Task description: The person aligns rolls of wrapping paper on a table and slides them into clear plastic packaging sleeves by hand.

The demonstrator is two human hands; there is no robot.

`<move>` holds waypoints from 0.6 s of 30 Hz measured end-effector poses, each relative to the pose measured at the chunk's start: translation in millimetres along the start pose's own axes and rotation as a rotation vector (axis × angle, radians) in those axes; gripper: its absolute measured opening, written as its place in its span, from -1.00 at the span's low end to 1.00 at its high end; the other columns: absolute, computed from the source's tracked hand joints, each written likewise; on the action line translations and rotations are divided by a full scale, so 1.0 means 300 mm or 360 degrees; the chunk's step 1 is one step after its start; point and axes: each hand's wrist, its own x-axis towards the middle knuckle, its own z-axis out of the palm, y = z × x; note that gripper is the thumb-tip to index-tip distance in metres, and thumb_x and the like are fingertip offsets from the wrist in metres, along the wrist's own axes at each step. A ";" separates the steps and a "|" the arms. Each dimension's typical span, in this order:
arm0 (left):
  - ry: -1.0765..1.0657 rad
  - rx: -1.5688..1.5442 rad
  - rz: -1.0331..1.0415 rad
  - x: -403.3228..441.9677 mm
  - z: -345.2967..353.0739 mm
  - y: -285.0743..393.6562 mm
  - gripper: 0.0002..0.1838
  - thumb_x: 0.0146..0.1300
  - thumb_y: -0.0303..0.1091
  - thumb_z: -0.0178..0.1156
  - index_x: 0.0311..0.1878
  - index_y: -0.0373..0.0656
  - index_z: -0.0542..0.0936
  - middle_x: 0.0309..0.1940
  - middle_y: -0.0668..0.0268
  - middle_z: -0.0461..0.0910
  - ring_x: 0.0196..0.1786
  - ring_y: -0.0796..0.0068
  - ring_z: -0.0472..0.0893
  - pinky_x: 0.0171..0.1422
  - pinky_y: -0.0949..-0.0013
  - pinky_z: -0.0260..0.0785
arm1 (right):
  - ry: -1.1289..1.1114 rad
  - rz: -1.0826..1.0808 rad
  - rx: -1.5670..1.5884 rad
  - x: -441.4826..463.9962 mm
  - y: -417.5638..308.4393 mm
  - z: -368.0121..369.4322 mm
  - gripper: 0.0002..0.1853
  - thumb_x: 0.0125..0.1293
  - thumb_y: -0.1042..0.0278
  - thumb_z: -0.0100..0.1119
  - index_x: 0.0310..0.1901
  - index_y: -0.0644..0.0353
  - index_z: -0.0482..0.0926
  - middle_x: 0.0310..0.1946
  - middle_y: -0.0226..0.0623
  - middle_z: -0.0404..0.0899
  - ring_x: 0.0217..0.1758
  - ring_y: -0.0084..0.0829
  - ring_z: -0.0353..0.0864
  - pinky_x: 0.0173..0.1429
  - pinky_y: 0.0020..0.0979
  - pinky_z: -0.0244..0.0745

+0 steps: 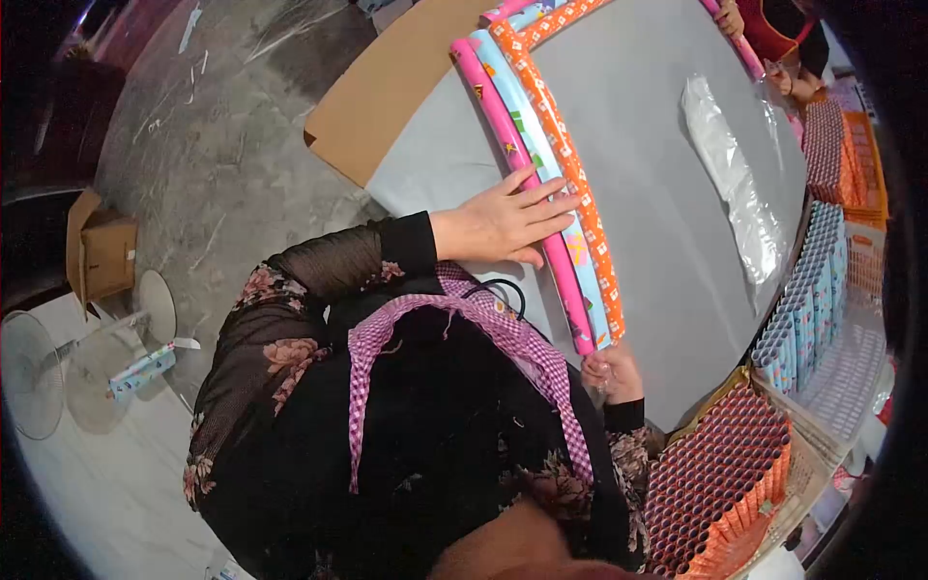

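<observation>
Three patterned rolls lie side by side: a pink roll, a light blue roll and an orange roll. My left hand rests palm down across them, its fingers spread over the pink and blue rolls and reaching the orange one. At the lower ends of the rolls, my right hand has its fingers pressed together. What it pinches is too small to make out; something shiny and clear shows beside the fingers.
Clear plastic wrapping lies on the grey table. Baskets with packed orange rolls and blue rolls line the right edge. Another person's hands hold a pink roll at top right. Cardboard sits at the upper left.
</observation>
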 end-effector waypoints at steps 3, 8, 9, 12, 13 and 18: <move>0.0026 -0.0015 -0.0043 -0.022 0.013 0.005 -0.17 0.13 0.20 0.22 0.37 -0.16 0.41 0.51 0.20 0.22 0.54 0.14 0.19 0.58 -0.17 -0.11 | 0.0101 -0.0044 -0.0161 0.005 0.009 0.030 -0.87 0.19 0.48 0.11 -0.50 0.20 0.42 -0.70 -0.46 0.27 -0.69 -0.54 0.25 -0.58 -0.49 0.17; 0.0172 0.0100 -0.0105 0.004 -0.017 -0.047 -0.22 0.22 0.17 0.21 0.37 -0.16 0.40 0.46 0.13 0.28 0.50 0.04 0.25 0.54 -0.16 0.01 | 0.0473 -0.0177 -0.0663 0.038 -0.003 -0.026 -0.95 0.19 0.49 0.08 -0.40 0.23 0.51 -0.64 -0.45 0.43 -0.64 -0.53 0.39 -0.56 -0.46 0.26; 0.0272 0.0196 -0.0080 0.026 -0.034 -0.071 -0.24 0.20 0.14 0.25 0.35 -0.16 0.41 0.42 0.13 0.32 0.48 0.04 0.28 0.53 -0.15 0.06 | 0.0669 -0.0276 -0.0823 0.035 -0.020 -0.026 -0.92 0.19 0.50 0.08 -0.34 0.26 0.57 -0.61 -0.43 0.50 -0.62 -0.53 0.44 -0.53 -0.46 0.31; 0.0350 0.0236 0.0027 0.119 -0.156 -0.133 -0.28 0.21 0.11 0.27 0.31 -0.16 0.43 0.36 0.13 0.39 0.43 0.02 0.33 0.48 -0.13 0.13 | 0.0700 -0.0677 -0.2093 0.046 -0.140 -0.076 -0.74 0.22 0.49 0.06 -0.08 0.26 0.64 -0.55 -0.25 0.57 -0.51 -0.43 0.59 -0.44 -0.40 0.41; 0.0256 0.0248 0.0122 0.165 -0.178 -0.132 -0.30 0.21 0.10 0.27 0.30 -0.16 0.44 0.32 0.12 0.42 0.41 0.01 0.35 0.46 -0.10 0.16 | 0.0776 -0.0946 -0.2456 0.014 -0.127 -0.093 -0.70 0.24 0.47 0.05 -0.01 0.22 0.63 -0.53 -0.19 0.59 -0.48 -0.34 0.63 -0.39 -0.36 0.43; -0.0242 0.0264 0.0214 0.187 -0.136 -0.136 -0.23 0.23 0.18 0.23 0.37 -0.12 0.36 0.33 0.07 0.40 0.39 -0.02 0.36 0.42 -0.03 0.19 | 0.1399 -0.1660 -0.3045 0.009 -0.145 -0.001 -0.71 0.24 0.38 0.14 0.00 0.11 0.61 -0.30 -0.07 0.64 -0.28 0.02 0.61 -0.22 -0.12 0.51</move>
